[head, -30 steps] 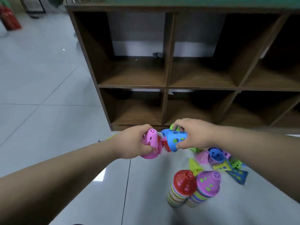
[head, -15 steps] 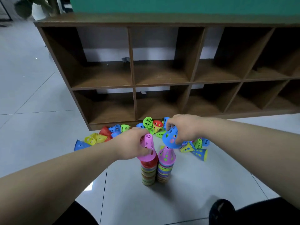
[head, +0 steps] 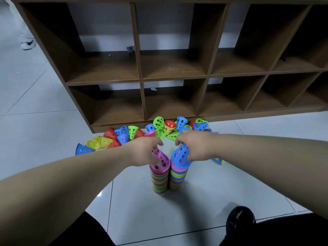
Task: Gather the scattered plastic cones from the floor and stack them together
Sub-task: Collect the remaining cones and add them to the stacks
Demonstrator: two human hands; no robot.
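Both cones have come down: pink cone [head: 161, 159] caps the left stack [head: 158, 181], blue cone [head: 181, 155] the right stack [head: 177, 178]. Right hand [head: 196, 148] grips blue; left hand's [head: 144, 150] hold is blurred, can't tell. Loose cones [head: 158, 123] remain by the shelf [head: 142, 79].

Dim, flat indoor light from above, soft shadows low in frame on the glossy pale grey tiled floor [head: 35, 121], 1 small white glare patch, dark brown wooden cubby shelf [head: 140, 50] bowed by wide-angle distortion, left hand [head: 142, 150] motion-blurred.

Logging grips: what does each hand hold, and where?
The right hand curls round the blue cone near its top. The left hand is at the pink cone's tip; blur hides any grip.
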